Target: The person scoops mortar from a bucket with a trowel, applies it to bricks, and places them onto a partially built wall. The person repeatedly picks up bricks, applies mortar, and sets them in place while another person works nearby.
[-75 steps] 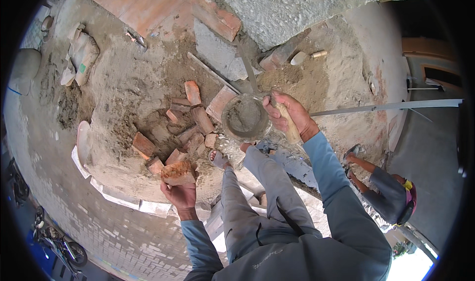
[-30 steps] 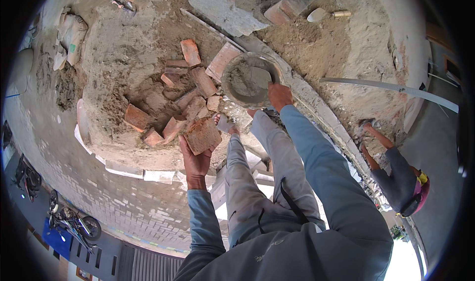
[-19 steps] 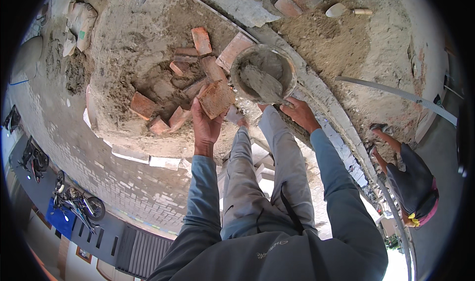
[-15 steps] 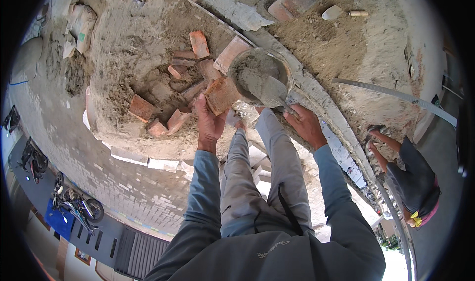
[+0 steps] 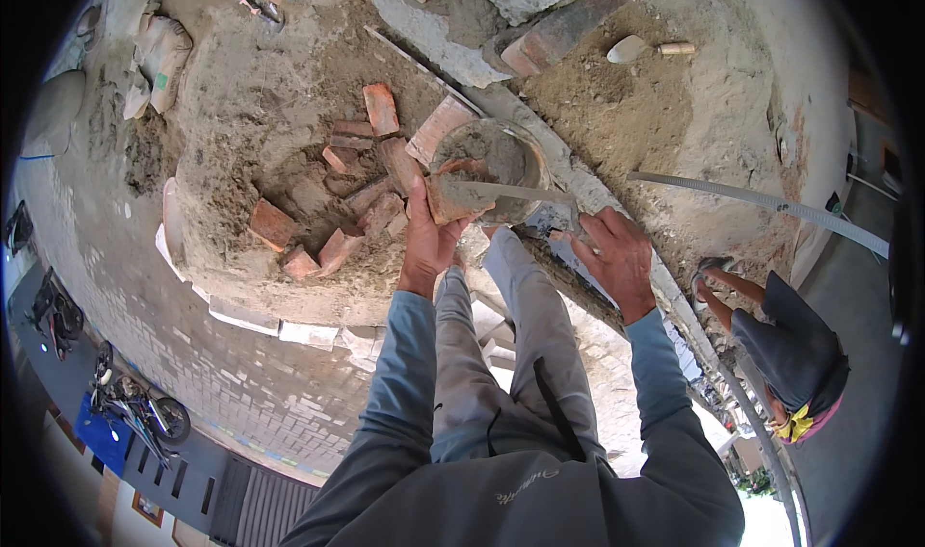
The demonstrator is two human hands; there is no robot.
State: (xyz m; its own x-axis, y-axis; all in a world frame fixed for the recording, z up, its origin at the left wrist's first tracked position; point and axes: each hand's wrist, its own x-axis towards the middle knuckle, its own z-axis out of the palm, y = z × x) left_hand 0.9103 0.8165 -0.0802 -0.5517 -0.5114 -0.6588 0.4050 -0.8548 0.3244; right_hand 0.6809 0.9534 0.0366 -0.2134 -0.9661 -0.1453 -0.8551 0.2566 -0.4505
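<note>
Loose bricks lie heaped left of a worker's left hand, whose fingers are clamped on a single brick. Beyond and right of those fingertips sits the mortar bucket; the trowel, over its bowl half a second earlier, is now turned edge-on across the held brick, shifting the work from bucket to brick, its handle gripped in the right hand's curled fingers.

there are at least ten bricks, two trowels, one bucket and one co-worker.
</note>
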